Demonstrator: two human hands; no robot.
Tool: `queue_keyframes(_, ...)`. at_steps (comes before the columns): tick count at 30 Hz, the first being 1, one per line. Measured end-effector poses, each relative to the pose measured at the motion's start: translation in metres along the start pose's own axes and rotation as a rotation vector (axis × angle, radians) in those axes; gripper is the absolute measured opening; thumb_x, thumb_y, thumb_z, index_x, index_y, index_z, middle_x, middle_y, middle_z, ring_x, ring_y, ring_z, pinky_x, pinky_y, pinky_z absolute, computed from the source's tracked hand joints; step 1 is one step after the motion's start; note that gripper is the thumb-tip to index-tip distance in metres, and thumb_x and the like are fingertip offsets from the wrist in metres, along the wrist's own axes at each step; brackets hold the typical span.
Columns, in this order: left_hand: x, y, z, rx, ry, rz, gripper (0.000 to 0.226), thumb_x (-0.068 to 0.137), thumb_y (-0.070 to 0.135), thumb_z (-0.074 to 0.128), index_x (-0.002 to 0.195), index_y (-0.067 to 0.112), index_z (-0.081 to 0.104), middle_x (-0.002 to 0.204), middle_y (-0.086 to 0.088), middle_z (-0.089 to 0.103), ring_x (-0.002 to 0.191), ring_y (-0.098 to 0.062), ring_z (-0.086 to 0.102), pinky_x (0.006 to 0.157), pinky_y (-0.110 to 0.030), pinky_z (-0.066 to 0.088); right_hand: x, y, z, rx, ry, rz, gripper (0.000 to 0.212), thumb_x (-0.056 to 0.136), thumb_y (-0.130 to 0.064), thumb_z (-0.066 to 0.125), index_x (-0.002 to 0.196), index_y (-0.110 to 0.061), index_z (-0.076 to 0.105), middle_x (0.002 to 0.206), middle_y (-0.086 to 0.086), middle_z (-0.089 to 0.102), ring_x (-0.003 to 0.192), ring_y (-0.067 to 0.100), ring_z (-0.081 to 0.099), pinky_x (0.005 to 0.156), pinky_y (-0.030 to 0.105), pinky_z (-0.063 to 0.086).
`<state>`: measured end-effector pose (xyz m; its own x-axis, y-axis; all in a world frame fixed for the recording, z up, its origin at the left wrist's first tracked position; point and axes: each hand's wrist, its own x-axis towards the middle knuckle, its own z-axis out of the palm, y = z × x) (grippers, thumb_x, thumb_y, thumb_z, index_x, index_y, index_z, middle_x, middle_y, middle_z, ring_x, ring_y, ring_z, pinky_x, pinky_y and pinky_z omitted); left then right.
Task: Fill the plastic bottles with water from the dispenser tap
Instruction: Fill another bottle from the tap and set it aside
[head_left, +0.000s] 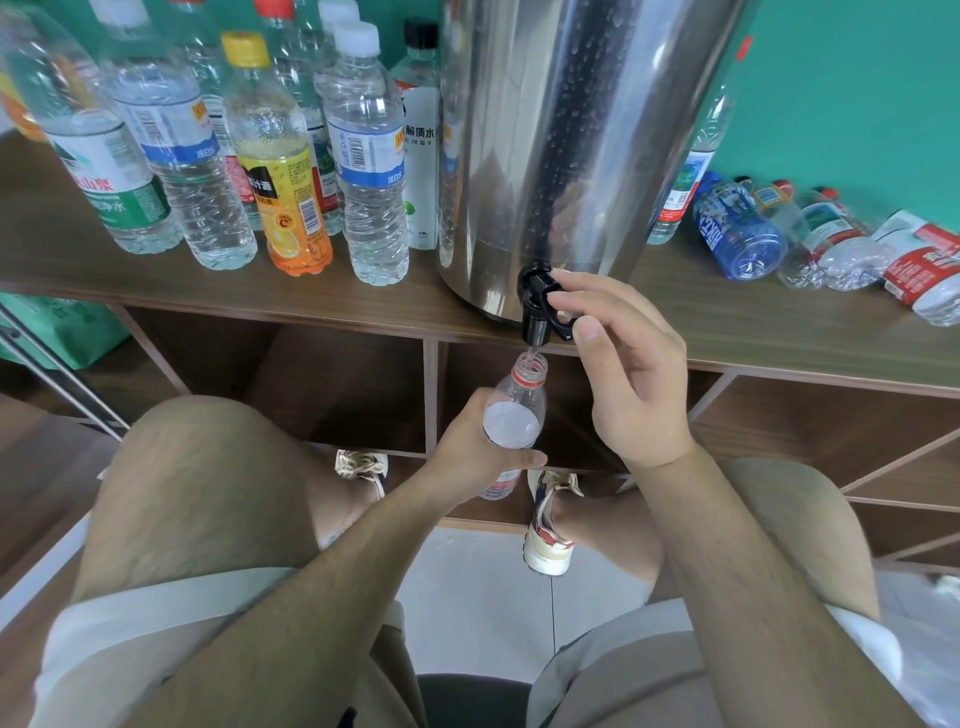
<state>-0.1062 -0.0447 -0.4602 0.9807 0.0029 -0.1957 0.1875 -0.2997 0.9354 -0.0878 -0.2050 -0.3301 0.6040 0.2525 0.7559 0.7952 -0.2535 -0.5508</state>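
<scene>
- Clear plastic bottle (517, 410) held upright just below the front edge of the wooden shelf top (753, 332), its lower body wrapped in the curled fingers of the left hand (478, 457).
- Open mouth with a red neck ring straight under the spout; long axis in line with the thin stream, neck close beneath the spout but apart from it.
- Frothy water up near the shoulder, so probably close to full.
- Right hand (631, 379) above and to the right of the bottle, forefinger and thumb pinching the lever of the black tap (540, 306), other fingers loosely bent.
- Already on the lever, so likely the hand to stop the flow, with the bottle plumb until the stream ends.
- Tap overhanging the front edge, set low in the steel dispenser (571, 156).
- Farther back, capped bottles (363, 156) standing left of the dispenser; empty bottles (779, 239) lying toward the right end.
</scene>
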Motion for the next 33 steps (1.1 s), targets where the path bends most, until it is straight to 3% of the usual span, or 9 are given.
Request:
queue_keyframes(6, 0.0006, -0.0002, 0.0010, 0.008, -0.015, -0.001, 0.081, 0.076, 0.033, 0.093, 0.130, 0.042, 0.034, 0.115, 0.023, 0.049, 0.104, -0.007, 0.055, 0.075, -0.014, 0.041, 0.0003, -0.0012, -0.0007, -0.002, 0.001, -0.001, 0.028, 0.108, -0.014, 0.051, 0.118, -0.002, 0.075, 0.131, 0.013, 0.071, 0.129, 0.023, 0.064, 0.109, 0.039, 0.050)
queue_keyframes(11, 0.0009, -0.0014, 0.0012, 0.000, -0.021, -0.009, 0.082, 0.076, 0.033, 0.093, 0.133, 0.040, 0.034, 0.119, 0.017, 0.050, 0.106, -0.009, 0.054, 0.090, -0.026, 0.046, 0.0001, -0.0009, 0.0001, -0.003, 0.001, 0.002, 0.028, 0.108, -0.014, 0.051, 0.118, -0.001, 0.075, 0.131, 0.013, 0.071, 0.129, 0.023, 0.064, 0.109, 0.039, 0.050)
queue_keyframes(17, 0.0001, -0.0006, 0.0020, -0.001, -0.008, -0.013, 0.079, 0.077, 0.035, 0.092, 0.129, 0.042, 0.034, 0.114, 0.023, 0.049, 0.101, -0.005, 0.054, 0.072, -0.012, 0.039, -0.0003, -0.0003, -0.0006, -0.004, 0.003, 0.001, 0.029, 0.109, -0.015, 0.051, 0.118, -0.002, 0.075, 0.131, 0.012, 0.071, 0.130, 0.023, 0.064, 0.109, 0.040, 0.050)
queue_keyframes(33, -0.0002, 0.0005, 0.0019, 0.029, 0.000, 0.000, 0.080, 0.077, 0.034, 0.093, 0.129, 0.043, 0.033, 0.113, 0.024, 0.048, 0.102, -0.006, 0.054, 0.072, -0.011, 0.039, 0.0002, 0.0000, -0.0003, -0.001, 0.000, 0.000, 0.027, 0.108, -0.013, 0.052, 0.119, -0.003, 0.075, 0.131, 0.012, 0.071, 0.129, 0.023, 0.064, 0.108, 0.039, 0.050)
